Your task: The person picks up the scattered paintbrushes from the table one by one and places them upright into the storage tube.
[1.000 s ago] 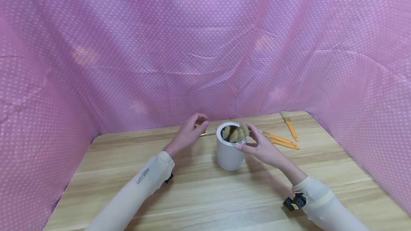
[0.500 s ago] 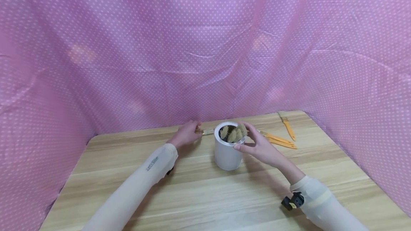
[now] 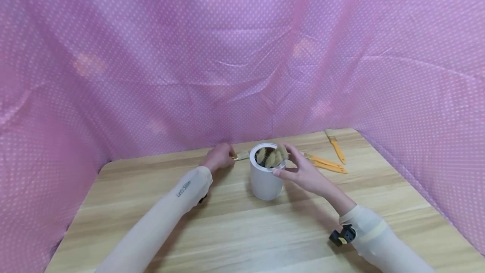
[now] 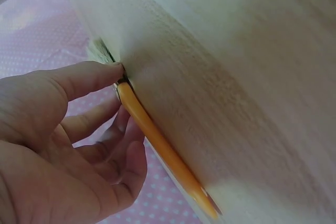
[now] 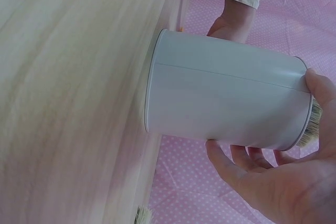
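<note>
Near the table's back edge my left hand [image 3: 219, 156] pinches a paintbrush that lies on the table. In the left wrist view, the thumb and fingertips hold this paintbrush [image 4: 164, 148] where its orange handle meets the metal band, pale bristles beyond. My right hand [image 3: 305, 174] holds a white can [image 3: 266, 184] at its upper right side, thumb by the rim and fingers round the far side. The can [image 5: 226, 90] stands upright on the table. Several brushes [image 3: 272, 158] stand in it with pale bristles upward; their handles are hidden inside.
On the wooden table [image 3: 242, 235], right of the can, lie orange-handled paintbrushes [image 3: 327, 164]. Another paintbrush [image 3: 336, 148] lies farther back near the right corner. A pink dotted cloth [image 3: 242, 75] hangs behind the table and at both sides.
My left hand has come down to the table by the back edge and now pinches the paintbrush there. My right hand stays on the can.
</note>
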{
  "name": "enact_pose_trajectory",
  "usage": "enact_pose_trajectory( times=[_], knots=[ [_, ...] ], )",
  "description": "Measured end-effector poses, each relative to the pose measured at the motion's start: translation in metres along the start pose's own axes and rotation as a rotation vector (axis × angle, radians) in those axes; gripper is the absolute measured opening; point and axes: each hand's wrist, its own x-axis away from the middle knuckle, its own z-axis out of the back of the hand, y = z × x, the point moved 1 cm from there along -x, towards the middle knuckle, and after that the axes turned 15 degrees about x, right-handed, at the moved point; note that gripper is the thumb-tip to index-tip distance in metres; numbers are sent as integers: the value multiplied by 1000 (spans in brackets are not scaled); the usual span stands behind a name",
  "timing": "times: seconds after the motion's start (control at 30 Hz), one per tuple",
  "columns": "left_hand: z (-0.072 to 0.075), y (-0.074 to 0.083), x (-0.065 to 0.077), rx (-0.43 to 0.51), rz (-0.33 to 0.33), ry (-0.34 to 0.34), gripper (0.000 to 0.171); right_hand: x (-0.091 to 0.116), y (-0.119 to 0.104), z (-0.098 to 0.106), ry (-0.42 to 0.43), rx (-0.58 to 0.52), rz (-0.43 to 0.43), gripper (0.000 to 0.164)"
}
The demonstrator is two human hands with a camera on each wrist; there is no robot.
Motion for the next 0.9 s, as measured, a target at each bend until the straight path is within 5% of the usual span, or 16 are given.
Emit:
enact_pose_trajectory(
  times=[0.47, 0.7, 0.9],
  knots=[
    [5, -13, 7, 135, 7, -16, 24, -1, 0, -4, 8, -2, -12, 81],
    [17, 1, 9, 164, -40, 67, 24, -3, -2, -5, 7, -10, -10, 81],
    [29, 24, 14, 201, -159, 131, 23, -3, 0, -3, 14, 3, -2, 80]
  ],
)
